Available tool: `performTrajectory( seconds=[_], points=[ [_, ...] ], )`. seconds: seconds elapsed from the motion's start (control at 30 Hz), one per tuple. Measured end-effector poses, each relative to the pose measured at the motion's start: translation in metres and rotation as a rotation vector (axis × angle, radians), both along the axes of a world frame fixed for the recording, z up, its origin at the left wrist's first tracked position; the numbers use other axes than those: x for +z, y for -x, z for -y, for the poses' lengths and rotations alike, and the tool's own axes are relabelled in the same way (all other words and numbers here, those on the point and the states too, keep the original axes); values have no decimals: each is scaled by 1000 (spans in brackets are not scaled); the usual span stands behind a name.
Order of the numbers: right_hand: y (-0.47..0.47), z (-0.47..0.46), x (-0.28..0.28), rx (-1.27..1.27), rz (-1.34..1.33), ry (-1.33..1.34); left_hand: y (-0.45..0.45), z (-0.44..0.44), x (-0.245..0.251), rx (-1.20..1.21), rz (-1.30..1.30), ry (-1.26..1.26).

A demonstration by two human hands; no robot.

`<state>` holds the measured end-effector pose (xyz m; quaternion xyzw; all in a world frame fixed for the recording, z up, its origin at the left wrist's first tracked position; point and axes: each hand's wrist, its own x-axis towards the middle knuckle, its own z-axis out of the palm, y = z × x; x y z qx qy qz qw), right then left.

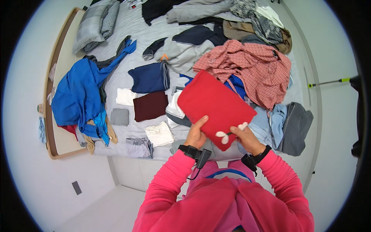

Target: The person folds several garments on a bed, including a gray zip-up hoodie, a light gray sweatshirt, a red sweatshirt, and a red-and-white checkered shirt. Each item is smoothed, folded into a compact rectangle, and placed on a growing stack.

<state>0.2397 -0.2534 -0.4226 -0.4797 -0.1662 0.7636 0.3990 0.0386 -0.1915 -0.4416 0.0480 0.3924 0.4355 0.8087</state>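
Note:
A folded red garment (pixel 214 104) with a white flower design near one corner is held in front of me above the bed. My left hand (pixel 197 132) grips its lower left edge, thumb on top. At the flower corner, my right hand (pixel 246 137) pinches the lower right edge. Partly behind the red cloth lie folded white pieces (pixel 174 107). To its left are a folded maroon cloth (pixel 150 106), a folded navy garment with striped edge (pixel 149 77), a small folded grey cloth (pixel 119 117) and a folded white cloth (pixel 159 134).
A crumpled red checked shirt (pixel 261 72) lies beyond the red garment. Folded dark grey clothing (pixel 295 129) sits at the bed's right edge. A blue garment (pixel 78 95) is heaped by the headboard (pixel 66 84), near a pillow (pixel 92 26). More loose clothes cover the far side.

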Motion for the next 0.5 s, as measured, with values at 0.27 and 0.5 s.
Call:
performTrajectory(
  seconds=[0.27,0.5],
  points=[
    [65,-25,-14,340,196,15,184,-74,-39,576,-172,-52],
    [90,-29,-53,446,253,92,272,-105,-170,731,-231,116]
  ],
)
